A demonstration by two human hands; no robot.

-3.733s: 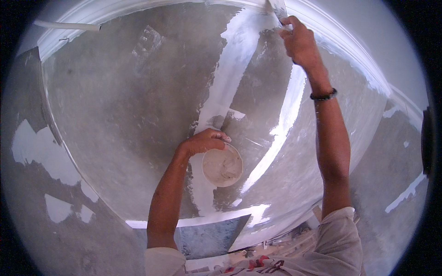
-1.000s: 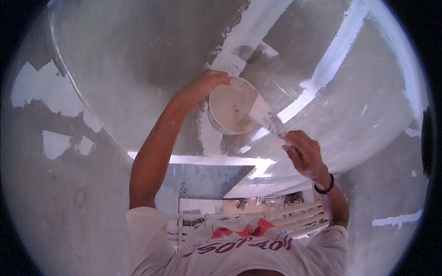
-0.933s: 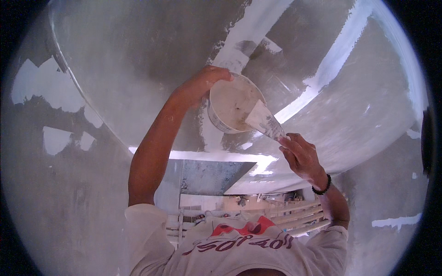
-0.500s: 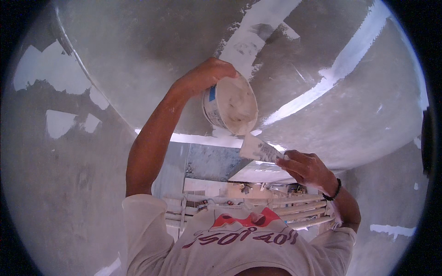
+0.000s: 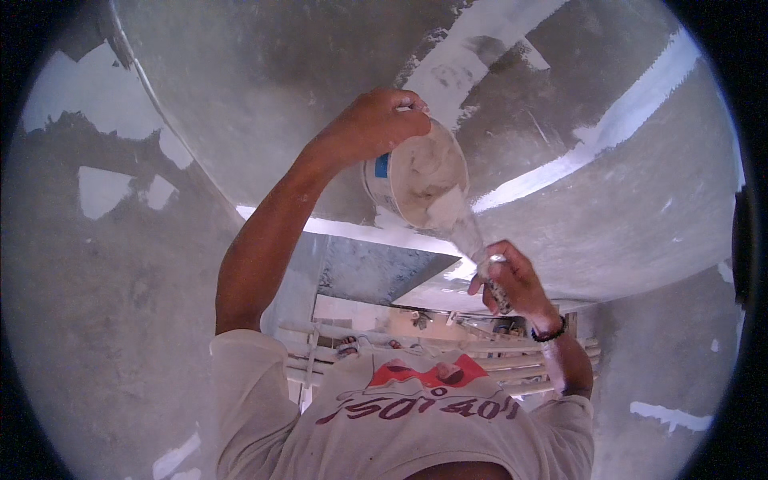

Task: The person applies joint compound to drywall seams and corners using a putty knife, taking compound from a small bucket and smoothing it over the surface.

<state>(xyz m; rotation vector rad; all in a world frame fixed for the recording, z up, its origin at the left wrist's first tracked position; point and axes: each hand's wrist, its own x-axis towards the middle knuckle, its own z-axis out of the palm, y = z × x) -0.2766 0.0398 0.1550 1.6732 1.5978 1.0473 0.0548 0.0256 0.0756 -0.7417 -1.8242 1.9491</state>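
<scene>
A grey cement ceiling (image 5: 264,88) is seen overhead, filling most of the view, w/ broad white filler strips (image 5: 608,128) laid across it on the right and at top centre. Grey walls w/ white filler patches (image 5: 96,188) are seen at left. A pale T-shirt (image 5: 400,416) w/ a red print is seen at the near edge, approx. centre.

A small round tub (image 5: 416,180) is held up at centre, just under the ceiling, tilted so its mouth is turned toward the camera. It is white plastic w/ a blue label patch on its left side; its inside is smeared w/ off-white, beige-ish paste, thicker toward the lower right of the rim.

The left hand (image 5: 372,124) is wrapped round the tub's far-left rim, fingers closed on it. The right hand (image 5: 512,280), near-right of the tub, is clenched round the handle of a putty knife (image 5: 468,236). The blade is coated in pale paste & its tip is set inside the tub's lower rim. A dark bracelet (image 5: 550,330) is worn on the right wrist.
</scene>
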